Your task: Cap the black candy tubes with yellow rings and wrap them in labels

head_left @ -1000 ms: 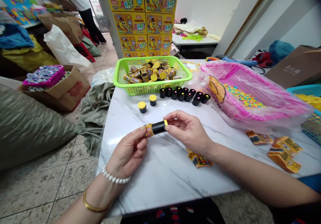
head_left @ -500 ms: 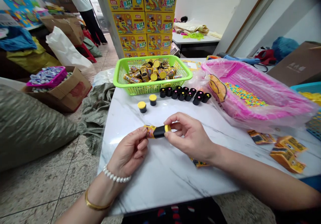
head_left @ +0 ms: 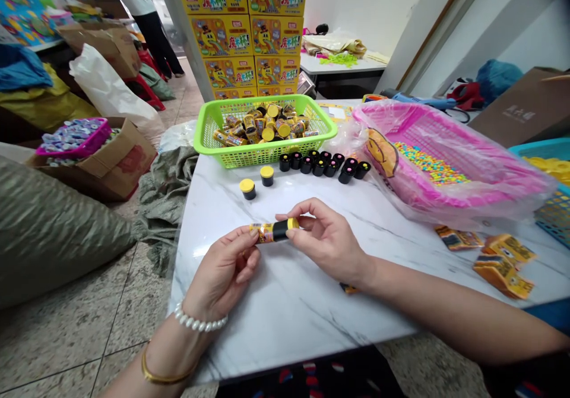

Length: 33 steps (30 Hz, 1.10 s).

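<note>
Packing workshop w/ stacked yellow cartons (head_left: 247, 35), open cardboard box (head_left: 120, 166), big sack (head_left: 57, 231) & marble-top table (head_left: 289, 315).

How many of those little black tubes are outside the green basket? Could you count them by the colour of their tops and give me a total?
Dark-topped tubes standing on the table: 11
Yellow-capped tubes standing on the table: 2
Yellow-capped tube held between the left hand and right hand: 1
Total: 14

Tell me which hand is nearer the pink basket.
Right hand, in front and left of the pink basket; the left hand, farther left, shares the wrapped tube with it.
</note>
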Each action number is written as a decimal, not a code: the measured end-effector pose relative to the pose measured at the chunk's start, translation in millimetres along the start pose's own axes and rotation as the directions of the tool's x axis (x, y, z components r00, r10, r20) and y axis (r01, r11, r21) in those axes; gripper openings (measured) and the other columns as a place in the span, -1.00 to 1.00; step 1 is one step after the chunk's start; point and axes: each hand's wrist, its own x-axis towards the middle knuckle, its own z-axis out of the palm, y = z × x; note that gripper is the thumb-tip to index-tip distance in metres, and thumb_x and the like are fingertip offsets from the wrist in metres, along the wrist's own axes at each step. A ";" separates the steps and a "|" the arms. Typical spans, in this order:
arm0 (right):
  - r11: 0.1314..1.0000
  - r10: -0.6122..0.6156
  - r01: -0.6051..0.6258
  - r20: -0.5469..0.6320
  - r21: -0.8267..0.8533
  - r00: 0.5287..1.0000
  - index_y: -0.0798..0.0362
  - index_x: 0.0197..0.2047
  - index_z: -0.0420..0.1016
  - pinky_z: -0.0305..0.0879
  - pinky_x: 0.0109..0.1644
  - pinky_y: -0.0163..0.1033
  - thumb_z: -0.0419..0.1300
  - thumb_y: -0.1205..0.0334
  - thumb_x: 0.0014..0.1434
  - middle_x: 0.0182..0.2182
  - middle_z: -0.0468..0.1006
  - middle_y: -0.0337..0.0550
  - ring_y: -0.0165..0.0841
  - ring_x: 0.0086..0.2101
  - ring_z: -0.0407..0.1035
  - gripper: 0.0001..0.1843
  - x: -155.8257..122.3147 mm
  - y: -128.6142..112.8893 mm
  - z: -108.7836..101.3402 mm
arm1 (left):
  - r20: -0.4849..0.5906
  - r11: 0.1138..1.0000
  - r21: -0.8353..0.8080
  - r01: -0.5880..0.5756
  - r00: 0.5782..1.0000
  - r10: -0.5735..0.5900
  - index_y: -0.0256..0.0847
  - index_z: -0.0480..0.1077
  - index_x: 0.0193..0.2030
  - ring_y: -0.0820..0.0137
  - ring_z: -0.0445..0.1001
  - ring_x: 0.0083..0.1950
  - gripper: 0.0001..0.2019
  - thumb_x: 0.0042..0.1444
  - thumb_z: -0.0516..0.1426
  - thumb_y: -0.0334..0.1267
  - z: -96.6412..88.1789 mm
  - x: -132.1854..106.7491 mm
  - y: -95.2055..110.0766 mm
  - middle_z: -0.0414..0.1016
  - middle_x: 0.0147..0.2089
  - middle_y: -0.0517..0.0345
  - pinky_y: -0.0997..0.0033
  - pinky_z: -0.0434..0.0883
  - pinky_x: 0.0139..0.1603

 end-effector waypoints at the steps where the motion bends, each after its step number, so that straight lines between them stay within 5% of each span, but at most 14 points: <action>1: 0.998 0.018 -0.019 0.013 0.056 1.000 0.01 -0.14 0.31 0.46 -0.24 -0.26 0.20 0.22 0.17 -0.23 0.51 -0.12 -0.36 -0.26 0.47 -0.80 0.0 1.4 0.5 | 0.004 1.000 0.011 -0.003 1.000 0.003 -0.36 0.47 -0.35 0.69 0.19 -0.65 -0.86 -0.06 0.32 -0.38 0.0 -0.1 -0.1 0.50 -0.42 0.14 0.75 0.03 -0.78; 10: 0.992 0.058 -0.052 -0.041 0.118 0.998 0.02 -0.17 0.34 0.29 -0.45 -0.35 0.28 0.23 0.08 -0.39 0.44 -0.26 -0.47 -0.45 0.35 -0.74 4.0 -2.4 0.4 | -0.031 0.993 0.097 -0.061 0.997 0.065 -0.38 0.52 -0.27 0.65 0.21 -0.63 -0.79 0.00 0.32 -0.27 -0.1 -2.5 -1.9 0.45 -0.53 0.15 0.70 0.13 -0.67; 14: 0.991 0.022 -0.014 -0.062 0.135 0.998 0.03 -0.18 0.37 0.41 -0.32 -0.29 0.30 0.26 0.07 -0.33 0.47 -0.21 -0.42 -0.36 0.42 -0.75 6.3 -6.4 -2.7 | -0.151 0.962 0.125 -0.244 0.953 0.262 -0.25 0.50 -0.10 0.53 0.45 -0.35 -0.62 -0.10 0.38 -0.36 3.1 -6.2 -0.7 0.52 -0.14 0.07 0.61 0.39 -0.40; 16: 0.994 -0.064 0.066 -0.027 0.090 0.998 0.04 -0.18 0.42 0.48 -0.17 -0.22 0.31 0.27 0.06 -0.25 0.47 -0.16 -0.37 -0.25 0.46 -0.76 6.4 -8.5 -5.9 | -0.055 0.942 0.175 -0.287 0.952 0.300 -0.17 0.48 0.02 0.42 0.50 -0.18 -0.50 -0.13 0.39 -0.39 4.6 -8.2 0.7 0.50 0.02 0.02 0.49 0.46 -0.20; 18: 0.980 -0.197 0.198 0.048 -0.023 0.979 0.04 -0.16 0.47 0.47 -0.03 -0.13 0.31 0.28 0.08 -0.19 0.49 -0.12 -0.32 -0.16 0.46 -0.77 7.2 -9.9 -10.8 | 0.073 0.929 0.242 -0.280 0.960 0.271 -0.20 0.50 0.00 0.35 0.51 -0.13 -0.52 -0.13 0.40 -0.40 5.0 -9.3 2.0 0.54 -0.02 -0.02 0.44 0.46 -0.11; 23: 0.801 -0.470 0.534 0.268 -0.270 0.841 -0.03 -0.05 0.51 0.42 0.09 -0.01 0.24 0.35 0.16 -0.12 0.58 -0.07 -0.26 -0.05 0.45 -0.73 11.7 -9.4 -23.0 | 0.099 0.916 0.322 -0.238 0.971 0.217 -0.27 0.57 -0.19 0.40 0.51 -0.32 -0.69 -0.15 0.41 -0.35 4.9 -8.2 2.0 0.62 -0.25 0.02 0.48 0.45 -0.25; 25: 0.763 -0.493 0.566 0.284 -0.312 0.822 -0.02 -0.04 0.51 0.44 0.07 -0.03 0.23 0.36 0.16 -0.09 0.56 -0.05 -0.26 -0.04 0.45 -0.72 11.3 -7.8 -23.4 | 0.112 0.911 0.326 -0.251 0.968 0.227 -0.26 0.57 -0.19 0.38 0.53 -0.29 -0.68 -0.15 0.41 -0.35 6.9 -7.9 0.9 0.63 -0.23 0.01 0.46 0.45 -0.22; 29: 0.815 -0.448 0.498 0.222 -0.296 0.866 0.04 -0.02 0.50 0.53 -0.13 -0.19 0.26 0.30 0.16 -0.17 0.52 -0.04 -0.32 -0.16 0.47 -0.72 6.6 -3.5 -18.0 | 0.161 0.829 0.427 -0.361 0.933 0.323 -0.22 0.58 -0.18 0.34 0.54 -0.16 -0.69 -0.13 0.40 -0.38 11.1 -9.3 -1.3 0.62 -0.16 0.02 0.44 0.44 -0.09; 33: 0.800 -0.448 0.502 0.231 -0.328 0.864 -0.02 -0.02 0.50 0.52 -0.07 -0.15 0.23 0.35 0.16 -0.15 0.53 -0.07 -0.31 -0.14 0.47 -0.71 5.8 -0.8 -17.9 | 0.178 0.858 0.409 -0.310 0.950 0.258 -0.21 0.52 -0.04 0.37 0.52 -0.25 -0.65 -0.01 0.35 -0.30 6.4 -8.4 -2.5 0.60 -0.13 0.00 0.43 0.46 -0.22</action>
